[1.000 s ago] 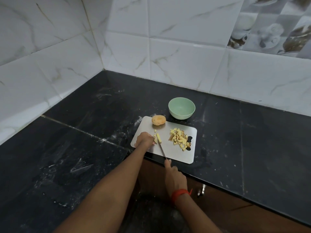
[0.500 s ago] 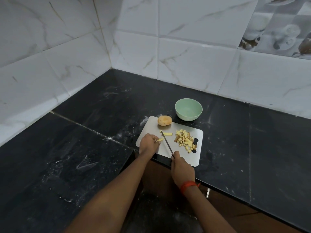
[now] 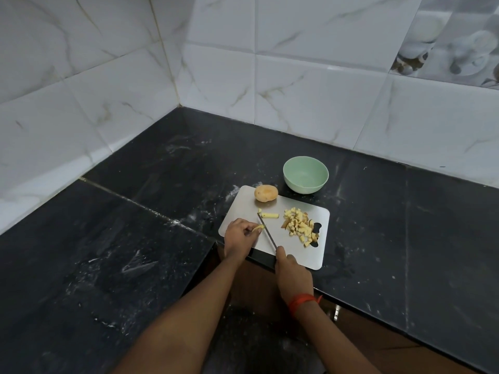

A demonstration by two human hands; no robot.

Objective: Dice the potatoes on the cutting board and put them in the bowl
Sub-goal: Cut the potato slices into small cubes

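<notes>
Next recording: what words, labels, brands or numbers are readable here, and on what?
None.
The cutting board, bowl, knife and orange wristband show no print.
The patterned wall tiles at top right carry a picture, with no lettering that I can make out.

Black surface (image 3: pixel 162 238) bearing cutting board (image 3: pixel 297 252) with whole potato (image 3: pixel 266 193), diced potato pile (image 3: pixel 298 225), loose strip (image 3: pixel 270 215). The left hand (image 3: pixel 239 237) pinches seemingly a second strip (image 3: pixel 258 228); the right hand (image 3: pixel 290 273) grips knife (image 3: pixel 267 230). Beyond board, green bowl (image 3: pixel 305 186).
</notes>
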